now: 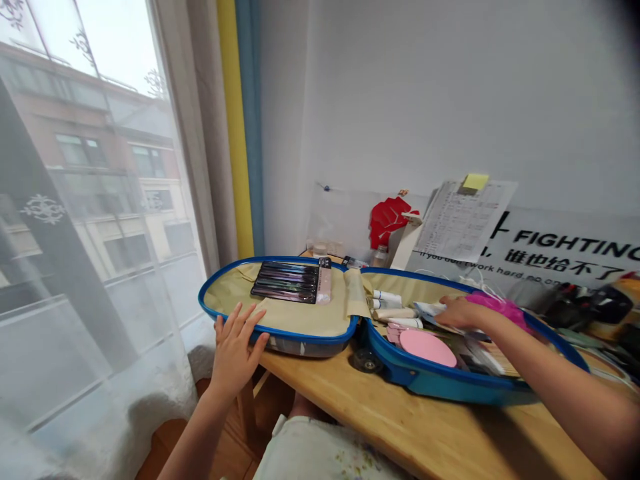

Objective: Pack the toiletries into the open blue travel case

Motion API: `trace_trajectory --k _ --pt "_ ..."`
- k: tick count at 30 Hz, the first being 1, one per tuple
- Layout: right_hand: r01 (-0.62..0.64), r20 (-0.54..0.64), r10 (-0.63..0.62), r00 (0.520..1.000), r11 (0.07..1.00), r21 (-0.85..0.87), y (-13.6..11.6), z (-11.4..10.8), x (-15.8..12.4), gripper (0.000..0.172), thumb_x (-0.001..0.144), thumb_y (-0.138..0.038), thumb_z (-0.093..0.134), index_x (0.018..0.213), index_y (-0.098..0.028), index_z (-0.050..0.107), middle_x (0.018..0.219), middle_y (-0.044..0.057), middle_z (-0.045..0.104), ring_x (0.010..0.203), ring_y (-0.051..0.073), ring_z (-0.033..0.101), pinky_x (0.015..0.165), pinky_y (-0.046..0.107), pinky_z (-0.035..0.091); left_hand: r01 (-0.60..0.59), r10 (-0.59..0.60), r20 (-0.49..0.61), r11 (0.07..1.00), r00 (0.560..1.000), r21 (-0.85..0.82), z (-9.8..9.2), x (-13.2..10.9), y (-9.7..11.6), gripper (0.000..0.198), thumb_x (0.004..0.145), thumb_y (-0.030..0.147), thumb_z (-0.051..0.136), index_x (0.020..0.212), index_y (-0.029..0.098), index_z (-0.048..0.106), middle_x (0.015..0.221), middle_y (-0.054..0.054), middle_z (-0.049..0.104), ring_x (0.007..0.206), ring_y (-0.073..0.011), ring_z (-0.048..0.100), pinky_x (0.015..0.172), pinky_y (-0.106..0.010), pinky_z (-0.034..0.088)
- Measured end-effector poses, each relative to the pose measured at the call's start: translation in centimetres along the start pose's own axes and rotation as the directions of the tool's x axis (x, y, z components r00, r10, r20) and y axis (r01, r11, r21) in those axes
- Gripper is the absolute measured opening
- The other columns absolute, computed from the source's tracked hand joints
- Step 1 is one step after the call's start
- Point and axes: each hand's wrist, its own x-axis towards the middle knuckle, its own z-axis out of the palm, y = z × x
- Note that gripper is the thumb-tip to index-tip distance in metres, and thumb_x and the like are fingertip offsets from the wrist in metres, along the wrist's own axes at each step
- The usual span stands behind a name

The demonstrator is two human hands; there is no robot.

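Reaching into an open blue suitcase (450, 381)

My left hand (234, 351) rests on the blue rim of an open hard-shell suitcase (310, 339); my right hand (459, 313) presses pale flat packets (430, 312) beside a round pink sponge (427, 348).

Pale wooden desktop (425, 427), running diagonally toward the lower right. Left of the desktop: white sheer curtain (95, 267) with a snowflake motif, hanging before a glazed window (95, 60), and a tan multi-storey building (100, 160) beyond the glass. Further along: narrow yellow curtain panel (234, 120) beside a blue curtain panel (250, 120). Behind the desktop: pale grey wall (450, 100). Against that wall: red fist-shaped cutout (387, 223), printed paper sheet (463, 227) topped by a yellow sticky note (475, 181), and a black-and-white banner (560, 250) reading "FIGHTING". On the desktop's far side: small glass bottle (381, 257). At the desktop's right end: cluster of dark containers (585, 307), too indistinct to identify.
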Motion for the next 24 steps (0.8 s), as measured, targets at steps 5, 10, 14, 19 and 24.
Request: trace_trajectory --k 5,10,14,19,24 --pt "-0.035 0.045 0.039 0.998 0.996 -0.082 -4.3 -4.2 -0.2 0.047 0.075 -0.041 0.059 0.115 -0.016 0.059 0.118 0.021 0.056 0.097 0.030 0.062 0.085 0.044 0.048 0.006 -0.006 0.002 1.000 1.000 0.005 0.1 -0.1 0.0 0.039 0.092 0.037 0.041 0.126 0.024 0.053 0.134 -0.007 0.053 0.133 -0.0284 0.035 0.111 -0.053 0.015" --pt "0.549 0.014 -0.563 0.826 0.811 0.200 -14.4 -5.3 -1.3 0.057 0.072 -0.036 0.056 0.126 -0.019 0.050 0.130 0.013 0.049 0.121 0.027 0.048 0.105 0.043 0.035 0.001 -0.001 -0.013 1.000 1.000 0.008 0.4 -0.2 -0.1 0.043 0.092 0.037 0.040 0.133 0.024 0.046 0.137 -0.008 0.050 0.134 -0.0272 0.034 0.112 -0.051 0.014" --pt "0.708 0.080 -0.802 0.592 0.565 0.423 -23.9 -2.3 -2.5 0.056 0.066 -0.026 0.062 0.122 -0.021 0.054 0.130 0.008 0.052 0.121 0.023 0.048 0.106 0.039 0.034 -0.001 0.001 -0.045 1.000 0.999 0.017 0.9 -0.4 -0.1 0.057 0.093 0.038 0.037 0.146 0.020 0.024 0.145 -0.013 0.040 0.137 -0.0265 0.029 0.113 -0.051 0.012" --pt "0.715 0.083 -0.864 0.497 0.462 0.524 -31.5 2.1 -3.4 0.046 0.061 -0.020 0.067 0.107 -0.024 0.064 0.115 -0.001 0.063 0.111 0.020 0.057 0.097 0.030 0.043 -0.012 0.014 -0.055 0.999 0.998 0.042 1.2 -0.6 -0.2 0.063 0.094 0.038 0.036 0.148 0.016 0.015 0.150 -0.018 0.029 0.141 -0.0273 0.022 0.113 -0.052 0.012" --pt "0.630 0.017 -0.793 0.609 0.496 0.598 -33.4 4.1 -4.0 0.033 0.052 -0.018 0.073 0.084 -0.028 0.070 0.082 -0.011 0.070 0.084 0.016 0.066 0.082 0.026 0.051 -0.021 0.021 0.015 0.999 1.000 0.037 0.5 -0.4 -0.3 0.048 0.092 0.037 0.041 0.138 0.022 0.040 0.140 -0.011 0.045 0.137 -0.0282 0.028 0.112 -0.053 0.012"
